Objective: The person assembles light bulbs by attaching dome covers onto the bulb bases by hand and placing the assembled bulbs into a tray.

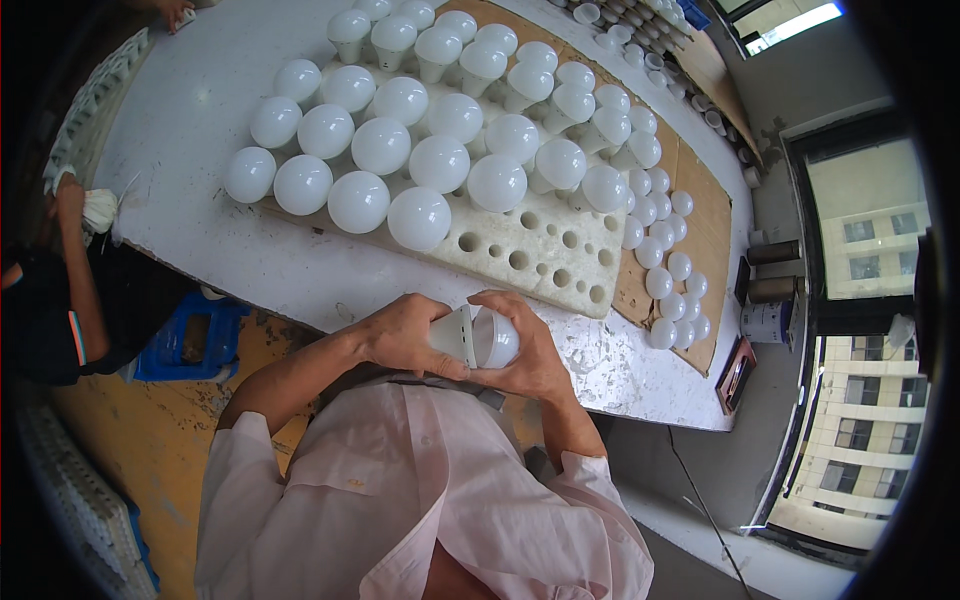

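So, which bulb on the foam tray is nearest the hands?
The front row's rightmost bulb, just beyond the left hand; others stand farther back or left.

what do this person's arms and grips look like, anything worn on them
The left forearm and right forearm emerge bare from short, pale pink sleeves. The left grip and right grip are ungloved human hands; no watch or ring shows.

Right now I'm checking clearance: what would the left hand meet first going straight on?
Probably the bulb dome in the right hand, just beyond the bulb housing the left hand holds; depth unclear.
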The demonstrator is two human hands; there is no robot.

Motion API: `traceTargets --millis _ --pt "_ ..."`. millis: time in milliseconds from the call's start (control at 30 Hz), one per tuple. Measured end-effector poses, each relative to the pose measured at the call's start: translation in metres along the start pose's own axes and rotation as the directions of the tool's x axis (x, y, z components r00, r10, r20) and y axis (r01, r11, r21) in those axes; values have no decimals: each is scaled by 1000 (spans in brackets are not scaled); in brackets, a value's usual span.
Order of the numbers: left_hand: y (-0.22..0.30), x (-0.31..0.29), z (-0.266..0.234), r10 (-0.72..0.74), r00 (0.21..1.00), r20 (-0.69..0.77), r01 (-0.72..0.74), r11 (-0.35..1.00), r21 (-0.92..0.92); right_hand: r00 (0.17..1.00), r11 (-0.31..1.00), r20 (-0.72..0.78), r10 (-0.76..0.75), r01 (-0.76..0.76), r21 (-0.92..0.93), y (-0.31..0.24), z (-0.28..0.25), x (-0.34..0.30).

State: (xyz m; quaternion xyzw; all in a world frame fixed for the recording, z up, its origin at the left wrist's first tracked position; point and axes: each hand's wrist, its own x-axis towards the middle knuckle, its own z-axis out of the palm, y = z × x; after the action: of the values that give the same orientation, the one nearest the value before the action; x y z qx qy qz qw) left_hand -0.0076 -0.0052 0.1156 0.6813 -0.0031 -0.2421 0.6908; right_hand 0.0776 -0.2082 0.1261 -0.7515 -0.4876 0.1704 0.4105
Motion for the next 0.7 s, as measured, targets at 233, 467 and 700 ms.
traceTargets --millis 233,467,700 --pt "2 -2 -1 -97 995 21 94 987 130 997 996 70 23 -17 -84 -7 9 -2" --pt "-8 0 0 -52 999 -3 51 978 204 994 993 39 -99 101 -65 3 20 -4" --pt "-7 0 3 106 993 50 -117 948 298 910 915 -161 -381 397 76 7 29 2"
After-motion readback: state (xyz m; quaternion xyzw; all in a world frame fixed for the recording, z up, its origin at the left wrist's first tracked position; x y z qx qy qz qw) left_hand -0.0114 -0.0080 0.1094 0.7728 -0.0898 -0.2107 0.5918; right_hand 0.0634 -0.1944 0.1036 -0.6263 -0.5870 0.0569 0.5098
